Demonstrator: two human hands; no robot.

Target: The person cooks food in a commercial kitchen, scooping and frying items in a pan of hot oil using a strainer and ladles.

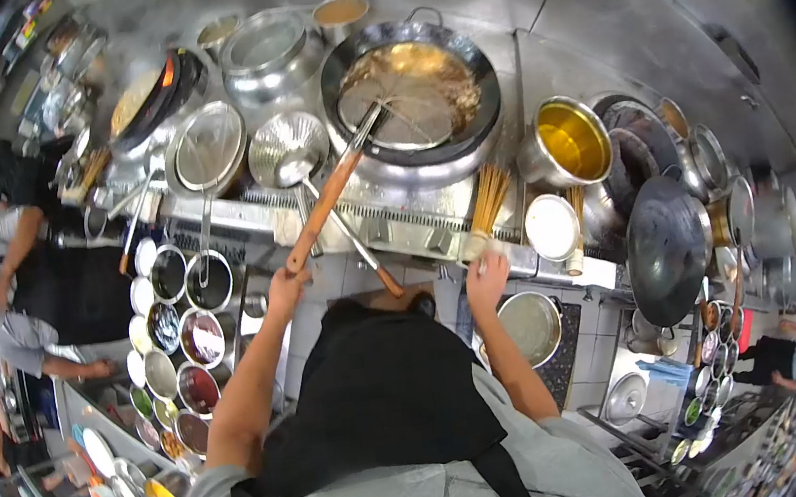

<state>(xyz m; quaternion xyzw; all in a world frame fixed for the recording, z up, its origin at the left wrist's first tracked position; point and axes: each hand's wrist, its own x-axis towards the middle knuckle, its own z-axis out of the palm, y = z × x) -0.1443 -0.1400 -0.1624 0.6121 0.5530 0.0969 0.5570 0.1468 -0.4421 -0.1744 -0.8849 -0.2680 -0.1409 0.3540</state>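
Observation:
My left hand (290,291) is closed around the end of a long wooden handle (324,213). It belongs to a wide wire spider strainer (396,110), whose head lies in a black wok (336,87) of bubbling, foamy oil. Lower down, my right hand (489,282) has its fingers curled at the bound end of a bamboo wok brush (490,199) by the stove's front edge. A white bowl (551,227) and a steel pot of yellow oil (573,139) stand right of the brush.
A perforated ladle (289,151) and a round sieve (208,145) rest left of the wok. Several sauce containers (199,388) fill the left counter. An upright wok (667,250) stands at the right. A co-worker (46,292) is close on the left.

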